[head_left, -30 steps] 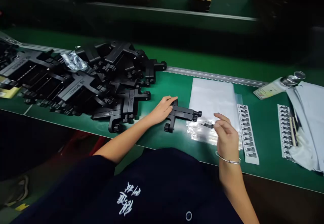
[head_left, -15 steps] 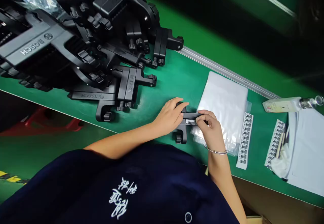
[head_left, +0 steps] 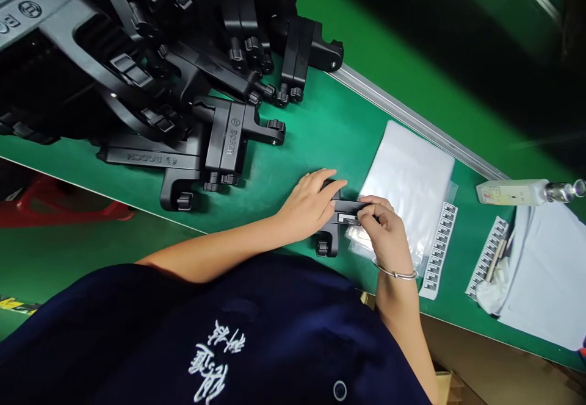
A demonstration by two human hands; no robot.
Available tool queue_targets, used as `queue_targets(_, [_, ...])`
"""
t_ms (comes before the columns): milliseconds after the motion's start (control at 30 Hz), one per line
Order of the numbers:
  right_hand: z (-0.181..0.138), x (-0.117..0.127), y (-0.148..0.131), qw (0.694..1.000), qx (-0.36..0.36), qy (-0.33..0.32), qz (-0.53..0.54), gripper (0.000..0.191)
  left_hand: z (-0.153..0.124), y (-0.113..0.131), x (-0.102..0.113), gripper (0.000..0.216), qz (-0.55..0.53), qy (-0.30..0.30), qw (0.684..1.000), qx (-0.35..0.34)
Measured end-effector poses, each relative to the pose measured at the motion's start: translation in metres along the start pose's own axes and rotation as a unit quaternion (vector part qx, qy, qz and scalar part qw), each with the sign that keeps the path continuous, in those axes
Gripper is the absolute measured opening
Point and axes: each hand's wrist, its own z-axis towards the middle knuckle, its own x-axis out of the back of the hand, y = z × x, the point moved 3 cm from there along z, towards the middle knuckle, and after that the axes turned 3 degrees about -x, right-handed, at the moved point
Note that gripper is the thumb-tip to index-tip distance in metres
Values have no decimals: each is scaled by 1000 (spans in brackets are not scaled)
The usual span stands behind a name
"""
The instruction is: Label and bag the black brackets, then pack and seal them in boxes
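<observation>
A black plastic bracket [head_left: 330,229] lies on the green table in front of me, with a knob on its near arm. My left hand [head_left: 307,205] grips its left part, fingers over the far side and thumb along the body. At the bracket's other end, my right hand [head_left: 385,225] has thumb and fingers closed around the bar. The right thumb touches the end of a small black-and-white label [head_left: 348,219] on the bar's face. Beneath the right hand and bracket end lies a stack of clear plastic bags [head_left: 407,179].
Several black BOSCH brackets [head_left: 231,139] are piled at the left. To the right are a label strip [head_left: 439,252], another label strip [head_left: 488,255], a bottle [head_left: 513,191] lying on its side and white sheets [head_left: 544,277]. A metal rail [head_left: 412,121] edges the table's far side.
The view has shifted slightly, so the pile at the left looks nearer. Both hands keep their places on the bracket; the right thumb has moved slightly at the label, and more of the label's white shows.
</observation>
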Motion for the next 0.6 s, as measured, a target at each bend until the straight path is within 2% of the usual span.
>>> queue_targets(600, [0,-2,-1,1000,1,1,-14,19,0,1,1,44,-1,-8,1000,9])
